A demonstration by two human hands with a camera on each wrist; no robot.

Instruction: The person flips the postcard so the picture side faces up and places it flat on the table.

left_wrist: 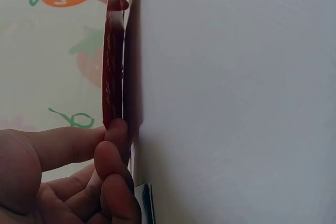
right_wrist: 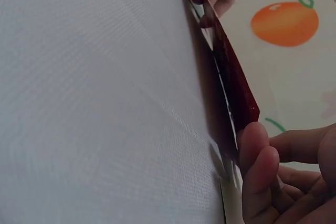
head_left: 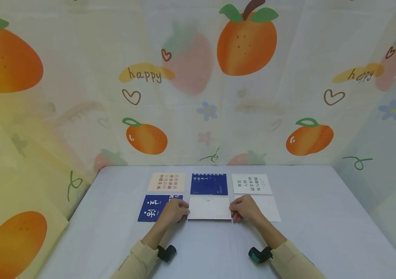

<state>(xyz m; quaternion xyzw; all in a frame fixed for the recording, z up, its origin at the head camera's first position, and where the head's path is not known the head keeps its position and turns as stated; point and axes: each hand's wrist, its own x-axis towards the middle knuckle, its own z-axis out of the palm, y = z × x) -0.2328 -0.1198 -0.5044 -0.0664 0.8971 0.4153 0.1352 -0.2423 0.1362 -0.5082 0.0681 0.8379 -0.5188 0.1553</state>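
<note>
A card, white on its upper face, is held by both hands in the front row of cards. My left hand pinches its left short edge. At the opposite edge, my right hand grips it between thumb and fingers. Both wrist views show the card's dark red underside, tilted slightly up off the table. Under the left hand lies a blue card with large white characters. Partly covered by the right hand is a white card.
Behind these, a cream card with reddish characters, a dark blue card and a white card with black characters form a back row. They lie on a white-covered table. A fruit-printed curtain surrounds the back and sides.
</note>
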